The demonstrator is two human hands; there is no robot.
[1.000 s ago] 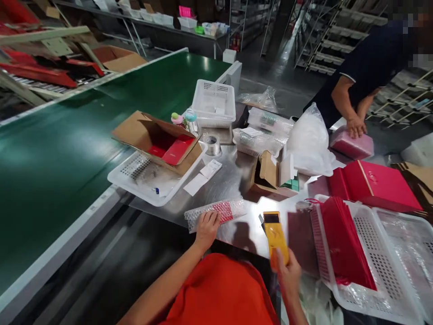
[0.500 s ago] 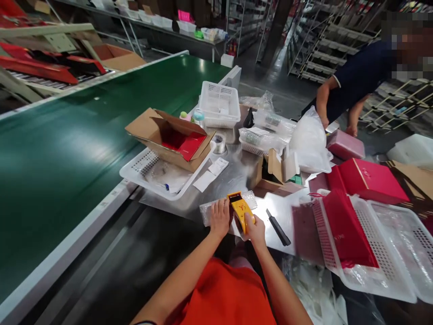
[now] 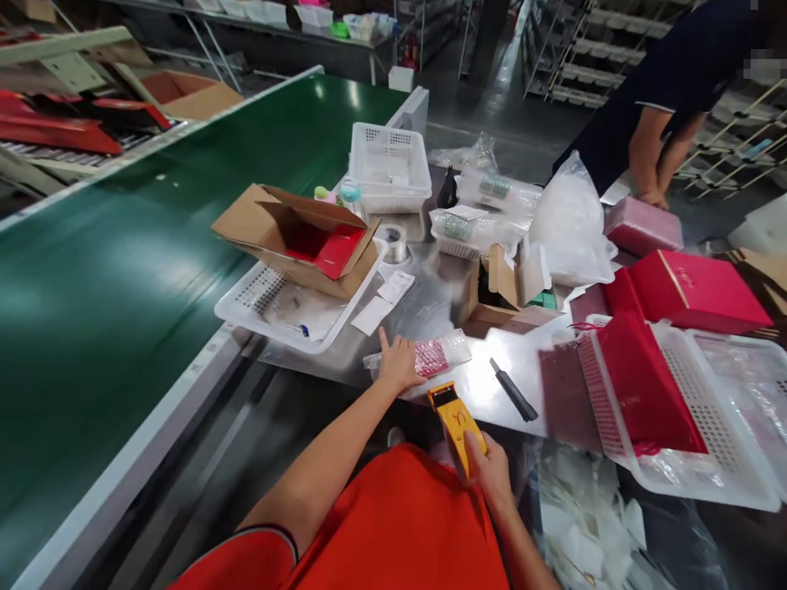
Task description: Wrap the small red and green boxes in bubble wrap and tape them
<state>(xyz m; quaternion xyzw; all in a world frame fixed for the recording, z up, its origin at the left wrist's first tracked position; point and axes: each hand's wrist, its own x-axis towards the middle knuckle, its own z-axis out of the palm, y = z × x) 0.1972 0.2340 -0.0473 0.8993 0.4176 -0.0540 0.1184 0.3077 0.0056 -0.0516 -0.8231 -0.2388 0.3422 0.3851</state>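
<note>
Here in the right grip (image 3: 493,474), a yellow handheld device (image 3: 458,428) is held by its lower end, the thumb laid along its face and the black-tipped end pointed up toward the packet, just short of it. The left grip (image 3: 398,365) is spread wide, palm down, and by it the bubble-wrapped packet (image 3: 434,358) is covered near its left end; whether any wrap is pinched beneath the palm cannot be told.

The packet is laid flat near the front edge of the tabletop (image 3: 430,266), with pink seen through the film. Light, it may be judged, with a soft, springy skin and perhaps something stiffer inside; on smooth metal it could easily be slid, so it is best steadied flat-handed or taken by its 2 long edges, without hard squeezing. The device looks like rigid plastic, light enough for 1 hand, and best held low on the body, clear of the black end.

Farther out, to the right, a utility knife (image 3: 513,391) is left with its blade bared; to the left, paper slips (image 3: 384,301) are spread beside a white basket (image 3: 349,318).
</note>
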